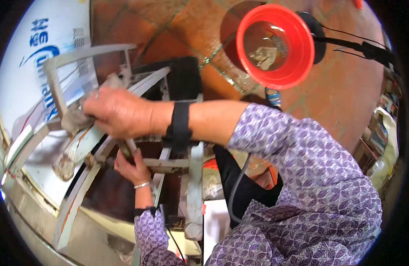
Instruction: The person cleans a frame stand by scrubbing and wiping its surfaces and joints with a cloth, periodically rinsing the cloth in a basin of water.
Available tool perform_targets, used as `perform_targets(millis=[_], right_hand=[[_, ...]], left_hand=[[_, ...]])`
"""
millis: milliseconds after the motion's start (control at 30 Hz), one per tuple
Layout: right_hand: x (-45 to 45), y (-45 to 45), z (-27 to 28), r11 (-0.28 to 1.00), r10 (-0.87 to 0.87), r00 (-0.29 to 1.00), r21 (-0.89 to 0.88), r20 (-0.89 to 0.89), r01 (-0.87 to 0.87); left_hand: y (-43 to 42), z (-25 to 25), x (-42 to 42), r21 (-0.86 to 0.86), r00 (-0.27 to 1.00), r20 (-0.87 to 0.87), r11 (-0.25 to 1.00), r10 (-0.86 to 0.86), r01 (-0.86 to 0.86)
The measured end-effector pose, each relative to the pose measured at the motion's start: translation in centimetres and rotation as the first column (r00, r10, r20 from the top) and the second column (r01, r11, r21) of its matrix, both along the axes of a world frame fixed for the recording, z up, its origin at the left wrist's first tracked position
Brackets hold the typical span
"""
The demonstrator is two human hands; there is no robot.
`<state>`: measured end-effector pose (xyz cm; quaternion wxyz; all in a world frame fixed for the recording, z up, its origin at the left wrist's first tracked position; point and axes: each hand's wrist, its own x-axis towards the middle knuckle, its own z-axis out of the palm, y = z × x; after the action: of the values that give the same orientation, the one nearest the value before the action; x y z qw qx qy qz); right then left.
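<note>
Meanwhile, our right hand (120,113) bunched a grey rag (74,121) against the old frame (84,184), and our left hand (134,168) wrapped around a bar (126,149) of it. Across the tiled floor (182,42) we had a red bucket (297,57) holding a pale rag (264,56) in water

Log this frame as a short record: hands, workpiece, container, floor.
Right hand: holding a crumpled grey cloth
Left hand: at the frame's bars; exact grip unclear
Workpiece: pale-painted wooden frame with several bars
Container: round red plastic bucket, a crumpled pale cloth inside
Floor: reddish-brown square tiles
</note>
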<state>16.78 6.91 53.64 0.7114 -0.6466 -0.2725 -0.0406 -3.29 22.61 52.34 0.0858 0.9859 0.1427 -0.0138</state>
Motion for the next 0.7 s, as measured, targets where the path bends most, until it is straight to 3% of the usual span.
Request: perform_targets(millis=[200,300,400,433,467,533,633,700], right_hand=[[-5.1,-3.5,-6.3,0.998,0.013,0.964,-0.063,-0.267,-0.031],[-7.9,-8.9,-8.4,0.939,0.145,0.861,-0.206,-0.487,-0.275],[-9.6,-13.6,-9.0,0.911,0.122,0.754,-0.229,-0.646,-0.343],[-10.1,-14.8,-9.7,0.893,0.102,0.772,-0.285,-0.627,-0.349],[-10.3,-15.5,-10.0,0.875,0.088,0.676,-0.268,-0.731,-0.404],[-9.8,-17.2,-9.6,0.809,0.023,0.68,-0.386,-0.733,-0.443],[-8.1,-16.8,-9.6,0.843,-0.029,0.636,-0.361,-0.771,-0.399],[-6.1,-15.4,-9.9,0.898,0.036,0.606,-0.24,-0.795,-0.369]], left_hand=[[0.9,-1.0,-1.1,0.041,1.0,-0.004,0.999,-0.016,0.017],[0.6,-0.5,-0.9,0.026,1.0,-0.031,1.0,-0.001,0.002],[0.6,-0.8,-0.9,0.054,1.0,0.01,0.999,-0.01,0.009],[0.6,-0.7,-0.8,0.048,1.0,0.013,0.999,-0.022,0.021],[0.5,-0.6,-0.7,0.046,0.999,0.015,0.998,-0.036,0.035],[0.1,-0.2,-0.2,0.04,0.999,0.026,0.998,-0.047,0.046],[0.0,-0.1,0.3,0.089,0.986,0.115,0.989,-0.124,0.114],[0.0,0.2,0.5,0.065,0.98,0.15,0.99,-0.132,0.124]])
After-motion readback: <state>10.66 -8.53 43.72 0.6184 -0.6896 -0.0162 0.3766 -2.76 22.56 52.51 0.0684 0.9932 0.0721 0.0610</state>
